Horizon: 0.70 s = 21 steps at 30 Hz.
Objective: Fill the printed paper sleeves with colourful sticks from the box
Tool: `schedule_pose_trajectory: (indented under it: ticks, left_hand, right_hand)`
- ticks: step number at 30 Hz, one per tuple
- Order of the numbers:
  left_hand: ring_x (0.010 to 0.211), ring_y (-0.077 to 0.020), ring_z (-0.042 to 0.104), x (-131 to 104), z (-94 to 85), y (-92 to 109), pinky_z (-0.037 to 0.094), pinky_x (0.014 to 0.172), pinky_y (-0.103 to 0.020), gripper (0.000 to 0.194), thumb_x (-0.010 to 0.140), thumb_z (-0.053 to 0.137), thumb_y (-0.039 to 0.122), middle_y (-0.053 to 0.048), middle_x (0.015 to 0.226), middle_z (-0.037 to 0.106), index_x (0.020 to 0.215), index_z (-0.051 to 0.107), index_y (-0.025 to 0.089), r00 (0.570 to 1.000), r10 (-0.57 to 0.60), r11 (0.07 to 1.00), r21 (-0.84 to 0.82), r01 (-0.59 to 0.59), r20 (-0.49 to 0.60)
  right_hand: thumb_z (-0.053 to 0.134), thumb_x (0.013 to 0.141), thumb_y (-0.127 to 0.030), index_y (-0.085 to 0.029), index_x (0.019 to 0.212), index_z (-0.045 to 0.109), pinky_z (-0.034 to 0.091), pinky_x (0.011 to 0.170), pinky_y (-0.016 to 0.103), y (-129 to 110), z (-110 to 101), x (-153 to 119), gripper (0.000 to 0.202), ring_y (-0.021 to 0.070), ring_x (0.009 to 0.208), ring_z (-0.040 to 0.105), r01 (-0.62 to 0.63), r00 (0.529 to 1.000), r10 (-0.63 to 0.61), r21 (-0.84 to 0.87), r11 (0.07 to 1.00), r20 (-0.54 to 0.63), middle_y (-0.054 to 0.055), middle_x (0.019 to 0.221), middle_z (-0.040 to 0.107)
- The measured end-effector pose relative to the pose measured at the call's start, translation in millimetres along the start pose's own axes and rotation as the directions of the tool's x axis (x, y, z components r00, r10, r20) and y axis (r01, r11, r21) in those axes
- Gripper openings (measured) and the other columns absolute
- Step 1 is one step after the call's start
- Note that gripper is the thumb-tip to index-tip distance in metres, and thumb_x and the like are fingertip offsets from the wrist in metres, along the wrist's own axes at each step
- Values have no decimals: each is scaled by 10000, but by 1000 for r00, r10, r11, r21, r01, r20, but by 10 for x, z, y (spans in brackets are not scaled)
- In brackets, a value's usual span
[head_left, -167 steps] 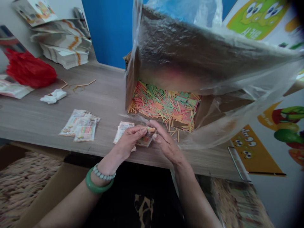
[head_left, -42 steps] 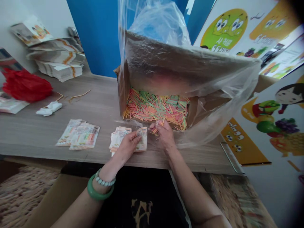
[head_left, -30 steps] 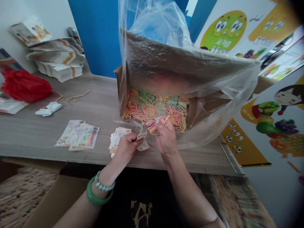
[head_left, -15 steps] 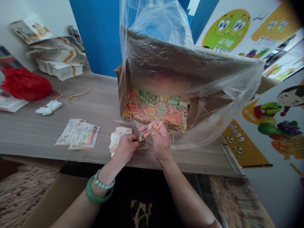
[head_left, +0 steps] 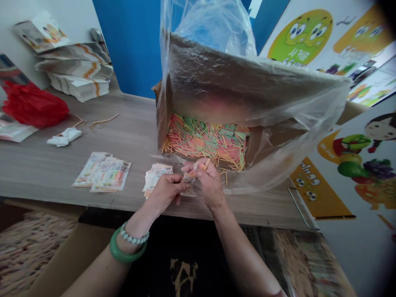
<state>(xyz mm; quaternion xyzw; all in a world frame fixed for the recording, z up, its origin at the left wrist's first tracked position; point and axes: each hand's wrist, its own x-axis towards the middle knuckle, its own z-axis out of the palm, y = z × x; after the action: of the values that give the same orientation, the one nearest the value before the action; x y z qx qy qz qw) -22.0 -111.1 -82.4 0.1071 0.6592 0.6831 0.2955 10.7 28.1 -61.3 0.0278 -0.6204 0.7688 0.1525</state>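
My left hand [head_left: 170, 188] pinches a small clear printed packet [head_left: 189, 177] by its edge. In my right hand [head_left: 208, 179] is a small bunch of coloured candy sticks [head_left: 202, 166], orange and pink, their lower ends at the packet's mouth and seemingly inside it. Just left of my left hand lies a small pile of printed packets [head_left: 154, 175]. Farther left, filled packets [head_left: 111, 175] with coloured sticks showing through overlap on the table. Beyond my hands, loose sticks [head_left: 204, 138] in pink, green and orange cover the bottom of a plastic-lined cardboard box [head_left: 213, 78].
Clear plastic liner [head_left: 272, 173] spills over the box's front edge onto the table [head_left: 133, 136]. A red plastic bag [head_left: 35, 105], a crumpled white tissue [head_left: 64, 137] and stacked printed packaging [head_left: 78, 74] stand at the left. A printed panel [head_left: 355, 173] borders the right side.
The candy sticks have gone lower into the packet between my hands, so less of them shows. My left fingers have shifted along the packet. The view has moved slightly.
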Motion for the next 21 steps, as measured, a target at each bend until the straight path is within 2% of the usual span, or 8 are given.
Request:
schedule_pose_trajectory:
  ticks: [2, 4, 7, 10, 13, 16, 18, 21]
  left_hand:
    - [458, -86, 408, 0, 8, 14, 342, 400, -233, 291, 706, 752, 445, 28, 596, 518, 677, 676, 166, 1000, 24, 1000, -18, -23, 6]
    - [532, -103, 455, 7, 29, 45, 388, 472, -240, 310, 737, 740, 461, 18, 623, 530, 661, 680, 166, 995, 99, 995, -16, -99, 7]
    - [758, -153, 566, 32, 76, 89, 467, 692, -276, 328, 788, 713, 476, -21, 752, 619, 676, 705, 167, 972, 233, 972, -36, -232, 20]
    - [858, -187, 614, 67, 121, 80, 475, 816, -326, 325, 781, 727, 501, -37, 839, 690, 816, 746, 178, 983, 171, 968, -195, -156, 63]
    - [813, -190, 637, 97, 139, 18, 482, 809, -338, 343, 743, 775, 492, -38, 820, 711, 871, 750, 175, 994, 79, 944, -325, -51, 74]
    - [760, -176, 632, 108, 136, -27, 483, 759, -315, 327, 745, 789, 476, -33, 785, 706, 836, 742, 164, 996, 43, 937, -350, -14, 74]
    - [709, -153, 609, 107, 137, -19, 470, 716, -288, 331, 739, 799, 477, -22, 749, 695, 793, 734, 157, 996, 53, 939, -342, -27, 68]
    - [634, -120, 557, 99, 150, 34, 434, 652, -254, 354, 721, 809, 492, -1, 674, 665, 717, 716, 151, 994, 103, 941, -326, -84, 40]
  right_hand:
    - [588, 912, -347, -245, 842, 569, 441, 1048, 416, -4, -30, 8, 126, 209, 1192, 632, -43, 997, 44, -26, 999, 56, 32, 932, 768]
    - [586, 904, -360, -243, 828, 602, 420, 1077, 417, 1, -47, 15, 141, 211, 1228, 608, -71, 992, 79, -81, 994, 98, 42, 1058, 759]
    - [586, 897, -404, -251, 895, 674, 427, 1076, 411, 26, -60, 24, 177, 214, 1219, 609, -103, 986, 123, -174, 979, 110, 40, 1222, 712]
    - [538, 929, -482, -282, 1072, 702, 417, 1096, 411, 42, -85, 49, 296, 211, 1241, 594, -105, 991, 120, -211, 972, 61, 32, 1272, 691]
    - [458, 953, -571, -285, 1194, 670, 403, 1120, 438, 28, -123, 103, 430, 221, 1263, 586, -68, 998, 68, -156, 985, -8, 48, 1296, 682]
    - [414, 958, -619, -275, 1309, 606, 352, 1164, 478, -17, -131, 160, 528, 233, 1309, 559, -31, 998, 27, -95, 995, -51, 66, 1331, 665]
    - [407, 960, -628, -286, 1353, 578, 331, 1176, 487, -49, -113, 181, 548, 235, 1331, 542, -24, 999, 20, -94, 995, -37, 63, 1344, 658]
    - [456, 948, -619, -304, 1302, 631, 346, 1167, 469, -64, -98, 176, 505, 237, 1331, 539, -68, 995, 79, -170, 983, 58, 49, 1355, 649]
